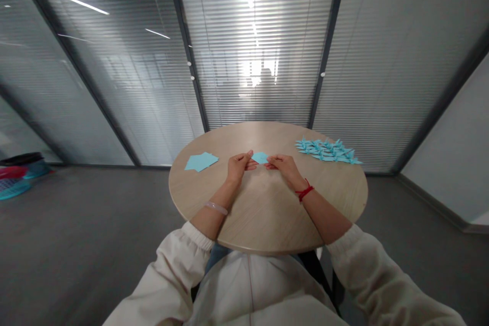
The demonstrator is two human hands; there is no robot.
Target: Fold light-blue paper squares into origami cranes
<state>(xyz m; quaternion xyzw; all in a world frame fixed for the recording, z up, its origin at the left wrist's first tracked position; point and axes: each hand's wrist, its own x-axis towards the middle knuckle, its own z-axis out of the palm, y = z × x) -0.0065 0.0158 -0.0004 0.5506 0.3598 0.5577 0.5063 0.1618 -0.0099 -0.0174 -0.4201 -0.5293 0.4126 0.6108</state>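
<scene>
Between my two hands is a small piece of light-blue origami paper (pixel 260 157), held just above the middle of the table. My left hand (pixel 239 166) pinches its left edge, thumb on top and fingers underneath. At the opposite edge, my right hand (pixel 283 167) grips the paper between thumb and fingers. Any fold lines are too small to make out. Flat blue paper sheets (pixel 201 161) lie overlapping to the left of my left hand. Off to the right, several folded blue paper cranes (pixel 327 151) sit in close rows.
The round wooden table (pixel 263 224) stands against a glass wall with blinds (pixel 260 35). On the floor at far left are a blue and red basket (pixel 14 183) and a dark-rimmed bin (pixel 32 164). A white wall (pixel 451 153) rises at right.
</scene>
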